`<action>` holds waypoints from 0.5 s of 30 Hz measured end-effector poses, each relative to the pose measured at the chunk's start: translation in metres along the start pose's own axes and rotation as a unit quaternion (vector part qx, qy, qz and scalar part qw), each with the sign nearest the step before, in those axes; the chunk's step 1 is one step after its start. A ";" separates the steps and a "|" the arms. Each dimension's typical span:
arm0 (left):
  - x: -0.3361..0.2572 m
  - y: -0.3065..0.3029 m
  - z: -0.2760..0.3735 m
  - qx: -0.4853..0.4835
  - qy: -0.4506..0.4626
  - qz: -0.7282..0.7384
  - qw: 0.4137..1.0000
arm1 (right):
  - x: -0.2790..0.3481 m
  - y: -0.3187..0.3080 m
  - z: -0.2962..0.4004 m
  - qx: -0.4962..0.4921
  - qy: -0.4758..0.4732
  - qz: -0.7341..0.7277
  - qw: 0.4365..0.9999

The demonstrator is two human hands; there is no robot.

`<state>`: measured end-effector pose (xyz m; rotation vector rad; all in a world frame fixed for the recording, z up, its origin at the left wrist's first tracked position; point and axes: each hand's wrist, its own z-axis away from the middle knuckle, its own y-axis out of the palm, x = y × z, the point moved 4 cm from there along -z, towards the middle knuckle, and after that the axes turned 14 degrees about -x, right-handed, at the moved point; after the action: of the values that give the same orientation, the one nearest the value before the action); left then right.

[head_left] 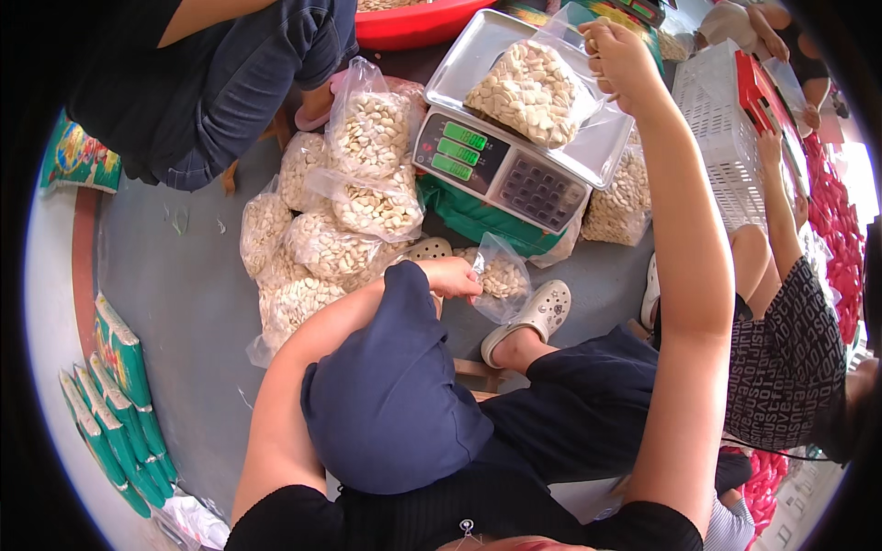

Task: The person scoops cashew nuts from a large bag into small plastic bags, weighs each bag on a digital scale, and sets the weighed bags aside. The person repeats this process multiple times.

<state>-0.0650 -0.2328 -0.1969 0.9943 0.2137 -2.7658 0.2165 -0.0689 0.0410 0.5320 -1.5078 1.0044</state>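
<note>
A clear plastic bag of pale flat beans or seeds [529, 93] lies on the metal tray of a digital scale [499, 169], whose green displays are lit. Over the tray's right side is my right hand [613, 65], curled around several of the pale pieces at the bag's upper right. Low in front of the scale, beside my raised knee, my left hand [455, 277] is at the edge of a smaller clear bag of the same pieces [501, 279]; whether its fingers grip the plastic is unclear.
Filled clear bags [337, 244] are piled left of the scale, and another bag [617, 196] stands to its right. A red basin [420, 24] is at the top, a white perforated crate [716, 131] at the right. People sit close on both sides. Green packages [117, 413] lean at the left wall.
</note>
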 end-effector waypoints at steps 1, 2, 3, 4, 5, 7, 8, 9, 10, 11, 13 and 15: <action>0.002 0.001 -0.002 0.002 0.003 0.007 1.000 | -0.002 0.003 -0.002 -0.008 0.008 0.009 1.000; 0.006 0.003 -0.006 0.004 0.006 0.014 1.000 | -0.003 0.004 -0.006 0.011 0.009 0.008 1.000; 0.006 0.003 -0.006 0.007 0.007 0.024 1.000 | -0.003 0.009 -0.006 0.032 0.013 0.006 0.999; 0.008 0.003 -0.006 0.006 0.002 0.012 1.000 | -0.004 0.009 -0.006 0.035 0.023 -0.010 0.999; 0.009 0.001 -0.006 0.006 -0.003 0.002 1.000 | -0.002 0.008 -0.005 0.039 0.033 -0.026 0.998; 0.009 0.000 -0.002 0.004 0.000 -0.008 1.000 | 0.007 0.009 0.007 0.062 0.035 -0.075 0.995; 0.009 -0.001 0.000 0.001 0.007 -0.007 1.000 | 0.011 0.010 0.017 0.078 0.047 -0.032 0.995; 0.006 -0.002 0.001 0.000 0.018 -0.007 1.000 | 0.016 0.008 0.031 0.090 0.057 0.013 0.994; 0.006 -0.002 0.003 0.000 0.017 -0.002 1.000 | 0.014 0.012 0.051 0.124 0.074 0.028 0.989; 0.006 -0.003 0.006 -0.002 0.015 0.003 1.000 | 0.010 0.016 0.070 0.159 0.090 0.041 0.982; 0.000 -0.004 0.007 0.004 0.018 0.003 1.000 | -0.038 0.027 0.107 0.332 0.208 0.070 0.917; -0.005 -0.005 0.007 0.012 0.018 -0.002 1.000 | -0.071 0.040 0.159 0.436 0.309 0.176 0.827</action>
<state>-0.0667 -0.2286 -0.1887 1.0520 0.1897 -2.7622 0.1094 -0.1941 -0.0287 0.4749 -0.4961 1.9546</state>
